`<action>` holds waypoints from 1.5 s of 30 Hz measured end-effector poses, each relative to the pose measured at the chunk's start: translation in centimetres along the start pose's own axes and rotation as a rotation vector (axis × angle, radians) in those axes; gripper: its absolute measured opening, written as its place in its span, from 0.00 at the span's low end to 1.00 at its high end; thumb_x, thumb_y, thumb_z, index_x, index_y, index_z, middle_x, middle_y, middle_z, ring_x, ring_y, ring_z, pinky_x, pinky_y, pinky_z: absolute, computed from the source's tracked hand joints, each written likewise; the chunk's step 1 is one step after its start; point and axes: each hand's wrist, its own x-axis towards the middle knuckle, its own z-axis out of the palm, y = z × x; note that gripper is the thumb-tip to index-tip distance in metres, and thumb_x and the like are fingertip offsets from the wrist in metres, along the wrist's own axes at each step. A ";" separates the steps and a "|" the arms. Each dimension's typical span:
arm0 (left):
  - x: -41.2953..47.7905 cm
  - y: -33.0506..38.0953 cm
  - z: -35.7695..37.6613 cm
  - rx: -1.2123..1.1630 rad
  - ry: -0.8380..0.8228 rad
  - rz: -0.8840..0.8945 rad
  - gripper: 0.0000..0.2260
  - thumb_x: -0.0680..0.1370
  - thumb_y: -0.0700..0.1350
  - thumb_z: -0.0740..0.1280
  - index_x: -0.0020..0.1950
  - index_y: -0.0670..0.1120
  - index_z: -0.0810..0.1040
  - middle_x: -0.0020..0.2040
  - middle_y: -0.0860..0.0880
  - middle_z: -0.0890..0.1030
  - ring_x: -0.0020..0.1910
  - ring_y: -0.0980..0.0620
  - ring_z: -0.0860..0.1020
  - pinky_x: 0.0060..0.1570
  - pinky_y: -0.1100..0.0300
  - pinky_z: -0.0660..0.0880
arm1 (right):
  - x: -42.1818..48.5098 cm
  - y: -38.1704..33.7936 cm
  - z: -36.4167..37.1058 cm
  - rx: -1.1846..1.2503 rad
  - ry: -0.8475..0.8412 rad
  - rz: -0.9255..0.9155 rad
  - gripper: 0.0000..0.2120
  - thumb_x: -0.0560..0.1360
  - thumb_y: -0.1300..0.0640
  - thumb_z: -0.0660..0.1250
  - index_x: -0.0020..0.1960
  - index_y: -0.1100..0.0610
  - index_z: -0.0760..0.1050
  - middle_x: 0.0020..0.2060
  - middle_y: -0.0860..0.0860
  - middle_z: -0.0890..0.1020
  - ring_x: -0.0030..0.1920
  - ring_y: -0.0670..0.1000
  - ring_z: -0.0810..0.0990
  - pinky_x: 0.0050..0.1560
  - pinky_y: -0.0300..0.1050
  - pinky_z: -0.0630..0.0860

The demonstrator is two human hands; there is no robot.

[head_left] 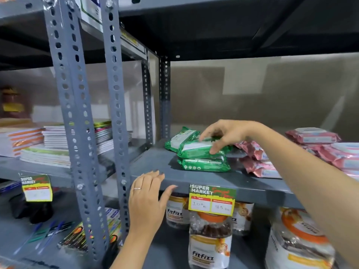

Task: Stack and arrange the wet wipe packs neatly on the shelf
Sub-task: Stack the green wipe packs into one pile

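Three green wet wipe packs lie on the grey shelf (pixel 155 162). One green pack (pixel 205 165) lies flat at the bottom, a second green pack (pixel 196 149) rests on top of it, and a third green pack (pixel 179 139) leans tilted behind them. My right hand (pixel 223 133) reaches in from the right and grips the top pack of the stack, fingers over it and thumb on its front. My left hand (pixel 147 199) rests flat against the shelf's front edge, fingers spread and holding nothing. Pink wet wipe packs (pixel 260 167) lie in a loose heap to the right.
More pink packs (pixel 312 135) are piled at the far right. A yellow price tag (pixel 211 199) hangs from the shelf edge. Fitfizz jars (pixel 210 243) fill the shelf below. Perforated grey uprights (pixel 116 113) stand at the left, with stacked notebooks (pixel 56 140) beyond them.
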 end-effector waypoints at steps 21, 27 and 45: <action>0.0 0.2 -0.4 0.017 -0.020 -0.007 0.20 0.76 0.57 0.61 0.52 0.41 0.80 0.51 0.46 0.82 0.54 0.46 0.76 0.57 0.53 0.70 | -0.8 -2.3 0.6 -0.181 0.122 0.112 0.19 0.79 0.44 0.59 0.61 0.52 0.79 0.56 0.52 0.82 0.58 0.55 0.78 0.59 0.47 0.72; 0.0 0.3 -0.4 0.020 -0.034 -0.019 0.20 0.76 0.57 0.62 0.52 0.41 0.80 0.52 0.46 0.82 0.54 0.46 0.77 0.57 0.53 0.70 | -0.5 -1.9 1.2 -0.122 0.028 0.066 0.15 0.78 0.47 0.64 0.62 0.47 0.80 0.61 0.45 0.81 0.62 0.48 0.77 0.67 0.45 0.69; 0.0 0.3 -0.5 0.028 -0.033 0.000 0.20 0.76 0.56 0.61 0.52 0.40 0.80 0.52 0.45 0.82 0.55 0.47 0.75 0.60 0.54 0.67 | 0.3 -2.6 2.2 -0.275 0.159 0.021 0.18 0.77 0.41 0.60 0.58 0.49 0.82 0.55 0.50 0.85 0.55 0.54 0.81 0.58 0.50 0.76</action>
